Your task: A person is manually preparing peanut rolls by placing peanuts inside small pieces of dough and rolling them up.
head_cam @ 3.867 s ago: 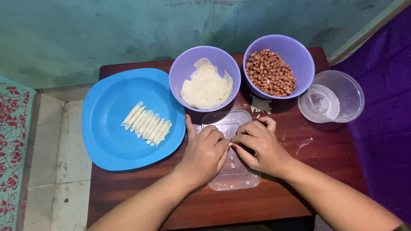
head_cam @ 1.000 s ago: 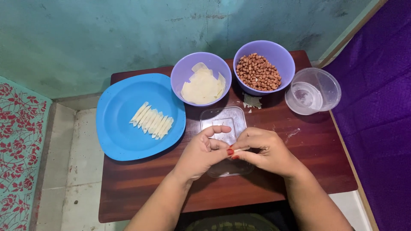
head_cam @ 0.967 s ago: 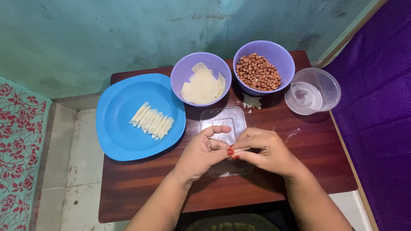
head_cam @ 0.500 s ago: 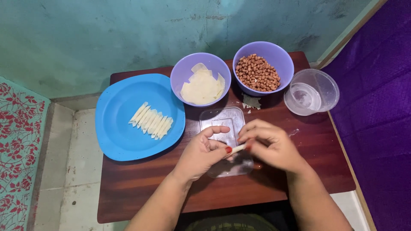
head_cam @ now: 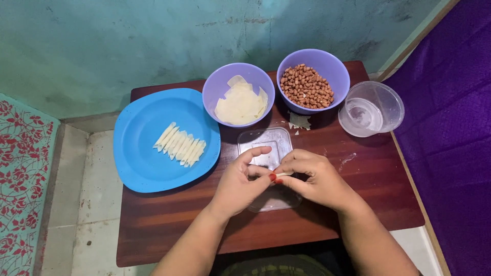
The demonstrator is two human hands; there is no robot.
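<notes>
Both my hands meet over a clear plastic lid [head_cam: 268,143] lying on the wooden table [head_cam: 169,225]. My left hand [head_cam: 240,181] and my right hand [head_cam: 312,176] pinch a small pale rolled wrapper [head_cam: 283,175] between their fingertips. A blue plate [head_cam: 148,168] at the left carries a row of several finished pale rolls [head_cam: 180,145]. Behind the lid, a purple bowl [head_cam: 217,89] holds flat pale wrapper sheets [head_cam: 239,105], and a second purple bowl [head_cam: 335,69] holds brown peanuts [head_cam: 306,87].
A clear plastic container [head_cam: 371,108] with a little water stands at the table's right edge. Scraps of wrapper [head_cam: 298,121] lie between the bowls. A purple cloth [head_cam: 450,128] is at the right, a red patterned mat [head_cam: 20,179] at the left, a teal wall behind.
My hands have drawn back toward the near end of the lid and kept working the roll; the right hand's fingers shifted along it. The head view moved slightly.
</notes>
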